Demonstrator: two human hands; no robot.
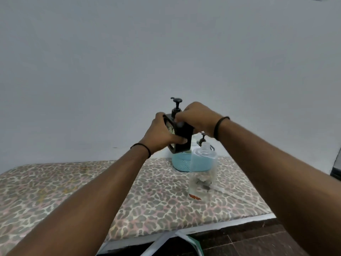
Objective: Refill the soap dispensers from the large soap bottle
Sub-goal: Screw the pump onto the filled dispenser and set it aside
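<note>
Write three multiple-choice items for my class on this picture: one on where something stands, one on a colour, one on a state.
1. Where is the clear bottle?
A. in front of the blue basket
B. on the floor
C. in the left hand

2. What colour is the held dispenser?
A. white
B. black
C. red

3. How is the clear bottle's neck?
A. capped
B. fitted with a pump
C. open

Answers:
1 A, it stands on the patterned surface, nearer the camera than the basket.
2 B, body and pump look black.
3 C, the threaded neck is bare.

Dim, even light, soft focus throughout, wide-angle bending at the edges.
</note>
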